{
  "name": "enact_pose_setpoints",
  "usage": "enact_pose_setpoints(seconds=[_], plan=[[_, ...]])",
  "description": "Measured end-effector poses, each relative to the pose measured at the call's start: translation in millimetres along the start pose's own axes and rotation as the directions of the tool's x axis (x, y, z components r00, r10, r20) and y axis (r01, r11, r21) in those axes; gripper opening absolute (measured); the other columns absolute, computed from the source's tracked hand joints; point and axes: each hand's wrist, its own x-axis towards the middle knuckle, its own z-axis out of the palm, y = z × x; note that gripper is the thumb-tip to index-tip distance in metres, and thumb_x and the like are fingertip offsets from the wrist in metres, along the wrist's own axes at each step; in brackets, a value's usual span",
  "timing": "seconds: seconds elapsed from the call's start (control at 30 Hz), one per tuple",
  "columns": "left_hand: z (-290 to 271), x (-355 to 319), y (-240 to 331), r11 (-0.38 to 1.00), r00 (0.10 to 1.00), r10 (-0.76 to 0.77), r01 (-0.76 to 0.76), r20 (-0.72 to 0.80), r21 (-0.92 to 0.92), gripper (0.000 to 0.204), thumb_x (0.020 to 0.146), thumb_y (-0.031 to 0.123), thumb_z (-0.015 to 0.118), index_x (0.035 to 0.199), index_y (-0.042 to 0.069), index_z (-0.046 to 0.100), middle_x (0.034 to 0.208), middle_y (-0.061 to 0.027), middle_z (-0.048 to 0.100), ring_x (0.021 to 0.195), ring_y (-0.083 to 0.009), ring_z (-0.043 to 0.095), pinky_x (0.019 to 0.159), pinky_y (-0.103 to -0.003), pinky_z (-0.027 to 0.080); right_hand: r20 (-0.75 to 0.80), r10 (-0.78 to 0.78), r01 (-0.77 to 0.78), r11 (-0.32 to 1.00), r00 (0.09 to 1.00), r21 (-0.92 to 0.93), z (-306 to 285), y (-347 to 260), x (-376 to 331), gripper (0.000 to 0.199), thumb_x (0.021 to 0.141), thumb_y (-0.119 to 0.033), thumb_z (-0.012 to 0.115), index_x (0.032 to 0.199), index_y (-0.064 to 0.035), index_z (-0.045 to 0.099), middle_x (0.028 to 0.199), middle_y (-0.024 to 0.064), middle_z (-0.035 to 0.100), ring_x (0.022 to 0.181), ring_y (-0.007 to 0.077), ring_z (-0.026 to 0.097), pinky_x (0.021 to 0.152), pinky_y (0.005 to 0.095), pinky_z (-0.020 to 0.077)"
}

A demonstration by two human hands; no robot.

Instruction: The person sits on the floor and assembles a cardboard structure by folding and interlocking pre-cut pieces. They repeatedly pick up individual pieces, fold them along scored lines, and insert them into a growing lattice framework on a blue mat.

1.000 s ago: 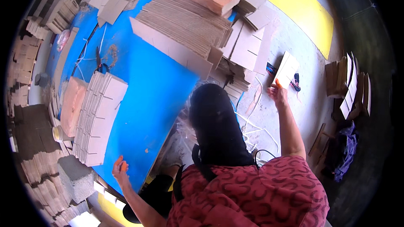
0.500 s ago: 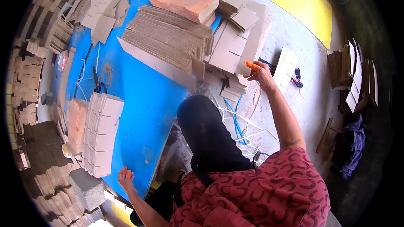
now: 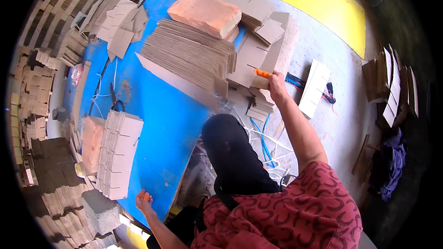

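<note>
1. Locate the workpieces. The slotted cardboard sheets lie at the far right end of the blue bench, beside a tight row of cardboard strips set on edge.
2. Check the right grip. The right hand is at the near edge of the sheets, its fingers close together and an orange fingertip cover pointing inward. Whether it pinches a sheet cannot be told.
3. Take hold by the solid margin, thumb opposite fingers; the slots are probably the weak points and may tear under a sideways pull.
4. Separate one layer before lifting. Sheets this flat are likely to cling or catch slot to slot.
5. Check the left grip. The left hand is loosely curled above the bench, with nothing visible in it, near the slotted stack.
6. Use the left hand as a steady if the sheets slide.
7. Lift with the right forearm raised; white cords lie below it and could snag.
8. Avoid knocking the orange block behind the row.
</note>
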Motion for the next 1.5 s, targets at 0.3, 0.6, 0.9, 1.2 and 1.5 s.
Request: enact_pose_setpoints(seconds=[0.3, 0.6, 0.9, 1.2, 1.5], plan=[[2, -1, -5, 1.0, 1.0, 0.013, -0.014, -0.02, -0.022, 0.027, 0.084, 0.005, 0.068, 0.111, 0.008, 0.066, 0.103, -0.0033, 0.066, 0.075, -0.0107, 0.058, 0.064, -0.022, 0.047, -0.106, 0.042, -0.044, 0.999, 0.993, -0.024, 43, -17, -15, 0.026, 0.078, 0.001, 0.052, 0.1, 0.0085, 0.065, 0.08, 0.0125, 0.063, 0.071, 0.0195, 0.061, 0.059, 0.0303, 0.0499], [3, -2, -6, 0.999, 1.0, 0.023, -0.024, -0.021, -0.035, 0.026, 0.086, 0.008, 0.067, 0.111, 0.009, 0.067, 0.105, -0.0036, 0.067, 0.076, -0.011, 0.058, 0.066, -0.022, 0.047, -0.176, 0.028, -0.028, 1.0, 0.984, 0.0, 38, -5, -2, 0.029, 0.078, 0.0, 0.048, 0.102, 0.0114, 0.06, 0.092, 0.021, 0.063, 0.079, 0.0323, 0.067, 0.062, 0.0474, 0.0574], [12, -1, 1, 1.0, 0.999, 0.018, -0.019, -0.048, -0.02, 0.024, 0.086, 0.008, 0.067, 0.11, 0.009, 0.068, 0.1, -0.0031, 0.066, 0.075, -0.0112, 0.058, 0.065, -0.021, 0.046, -0.041, 0.186, -0.173, 0.961, 0.982, 0.214, 23, 10, 22, 0.023, 0.077, -0.002, 0.068, 0.097, 0.0088, 0.067, 0.093, 0.018, 0.066, 0.077, 0.0278, 0.067, 0.069, 0.0377, 0.0563], [6, -3, -3, 0.997, 0.998, 0.038, -0.042, -0.055, -0.064, 0.023, 0.084, 0.008, 0.069, 0.108, 0.008, 0.069, 0.096, -0.0009, 0.066, 0.074, -0.0091, 0.058, 0.063, -0.02, 0.044, -0.125, -0.184, 0.162, 0.972, 0.975, -0.173, 40, 3, -17, 0.029, 0.076, -0.002, 0.058, 0.1, 0.0123, 0.064, 0.084, 0.0161, 0.065, 0.068, 0.0247, 0.064, 0.059, 0.0361, 0.0549], [3, 2, -12, 0.993, 0.998, 0.035, -0.04, -0.044, -0.11, 0.023, 0.084, 0.009, 0.071, 0.107, 0.009, 0.069, 0.094, 0.0013, 0.065, 0.075, -0.0083, 0.057, 0.066, -0.02, 0.044, -0.221, -0.202, 0.068, 0.865, 0.954, -0.498, -54, 32, -41, 0.034, 0.092, -0.031, 0.063, 0.106, 0.0004, 0.061, 0.069, 0.0104, 0.065, 0.056, 0.0158, 0.063, 0.047, 0.0283, 0.0482]])
